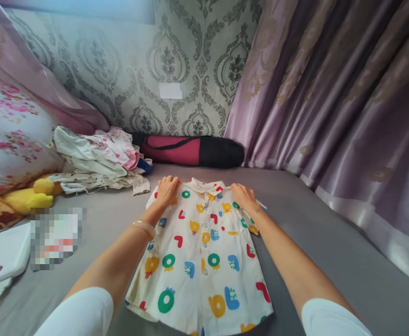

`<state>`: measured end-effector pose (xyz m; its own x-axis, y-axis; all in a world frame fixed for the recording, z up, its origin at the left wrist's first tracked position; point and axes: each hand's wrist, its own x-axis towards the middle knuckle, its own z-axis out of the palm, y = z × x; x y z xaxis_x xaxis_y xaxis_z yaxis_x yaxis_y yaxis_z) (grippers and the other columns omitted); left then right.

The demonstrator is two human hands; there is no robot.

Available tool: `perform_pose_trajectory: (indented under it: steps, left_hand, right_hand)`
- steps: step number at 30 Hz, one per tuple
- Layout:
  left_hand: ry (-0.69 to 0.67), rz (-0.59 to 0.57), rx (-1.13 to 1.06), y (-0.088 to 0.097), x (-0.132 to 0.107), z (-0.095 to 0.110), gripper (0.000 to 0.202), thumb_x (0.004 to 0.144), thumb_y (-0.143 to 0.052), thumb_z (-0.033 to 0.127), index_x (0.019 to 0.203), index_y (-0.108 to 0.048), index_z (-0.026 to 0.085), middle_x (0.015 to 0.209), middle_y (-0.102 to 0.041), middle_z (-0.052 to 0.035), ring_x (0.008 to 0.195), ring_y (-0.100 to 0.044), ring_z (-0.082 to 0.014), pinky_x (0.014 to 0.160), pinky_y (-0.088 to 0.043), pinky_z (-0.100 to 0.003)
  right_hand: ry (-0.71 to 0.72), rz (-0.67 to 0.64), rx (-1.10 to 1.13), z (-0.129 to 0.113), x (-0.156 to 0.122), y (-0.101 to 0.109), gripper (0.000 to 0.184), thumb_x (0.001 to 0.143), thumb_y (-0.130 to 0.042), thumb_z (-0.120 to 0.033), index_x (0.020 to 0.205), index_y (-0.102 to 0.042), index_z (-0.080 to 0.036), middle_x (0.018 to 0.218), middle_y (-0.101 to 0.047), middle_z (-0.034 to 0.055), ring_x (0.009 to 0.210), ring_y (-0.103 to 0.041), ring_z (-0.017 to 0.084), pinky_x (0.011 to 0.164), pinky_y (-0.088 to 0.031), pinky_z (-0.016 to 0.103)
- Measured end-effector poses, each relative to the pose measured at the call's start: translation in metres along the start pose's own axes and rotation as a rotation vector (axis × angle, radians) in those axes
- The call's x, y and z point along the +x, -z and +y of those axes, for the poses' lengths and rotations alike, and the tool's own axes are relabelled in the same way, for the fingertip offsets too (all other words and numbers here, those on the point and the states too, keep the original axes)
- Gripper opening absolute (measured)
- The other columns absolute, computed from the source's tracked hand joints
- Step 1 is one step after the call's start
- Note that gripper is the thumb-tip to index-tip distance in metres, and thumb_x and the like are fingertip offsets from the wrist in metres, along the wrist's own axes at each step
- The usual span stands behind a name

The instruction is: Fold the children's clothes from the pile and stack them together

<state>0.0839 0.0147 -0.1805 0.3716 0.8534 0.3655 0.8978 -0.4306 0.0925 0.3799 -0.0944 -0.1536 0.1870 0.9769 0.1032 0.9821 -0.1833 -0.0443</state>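
A small white short-sleeved button-up shirt (pixel 186 252) lies spread on the grey sheet, its collar pointing away from me. Red, green, yellow and blue letter shapes cover it. My left hand (pixel 168 189) is closed on the shirt's left shoulder, close to the collar, and a pale bangle (pixel 144 228) circles that wrist. At the opposite shoulder, my right hand (pixel 243 193) grips the cloth with curled fingers. Both sets of fingertips are partly hidden. The right sleeve lies folded out beyond my right wrist, and the bottom hem reaches towards me.
A heap of clothes (pixel 99 156) lies at the back left beside a floral pillow (pixel 11 126) and a yellow plush toy (pixel 32 196). A white power bank (pixel 6 254) with a cable sits at left. Against the wall rests a red and black bag (pixel 176 150). Purple curtains (pixel 316 93) hang right.
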Motion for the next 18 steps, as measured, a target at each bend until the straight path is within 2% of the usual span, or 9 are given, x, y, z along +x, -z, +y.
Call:
perform_pose_trajectory:
  steps: [4,11,18]
  left_hand:
    - [-0.004,0.020,0.045,-0.006,0.013,-0.001,0.031,0.099,-0.031,0.030,0.106,-0.059,0.020,0.102,-0.059,-0.0121,0.099,-0.049,-0.0277,0.083,-0.033,-0.039]
    - [-0.081,-0.074,0.102,-0.020,0.031,-0.003,0.029,0.091,-0.035,0.011,0.109,-0.057,0.017,0.105,-0.058,-0.0146,0.098,-0.051,-0.0293,0.085,-0.035,-0.041]
    - [-0.097,-0.081,0.025,-0.040,0.046,-0.003,0.034,0.093,-0.031,0.014,0.110,-0.059,0.015,0.109,-0.058,-0.0190,0.103,-0.052,-0.0326,0.089,-0.035,-0.045]
  right_hand:
    - [-0.004,0.001,-0.038,0.001,0.015,-0.003,0.038,0.100,-0.023,-0.023,0.113,-0.058,-0.023,0.118,-0.064,0.0094,0.106,-0.060,0.022,0.083,-0.038,0.033]
    - [0.041,-0.004,-0.121,0.005,0.039,-0.014,0.037,0.097,-0.026,-0.013,0.116,-0.056,-0.020,0.117,-0.062,0.0132,0.105,-0.059,0.022,0.085,-0.038,0.034]
    - [0.103,0.024,-0.175,0.011,0.055,-0.028,0.044,0.093,-0.023,-0.006,0.120,-0.057,-0.015,0.118,-0.060,0.0208,0.108,-0.058,0.029,0.088,-0.039,0.039]
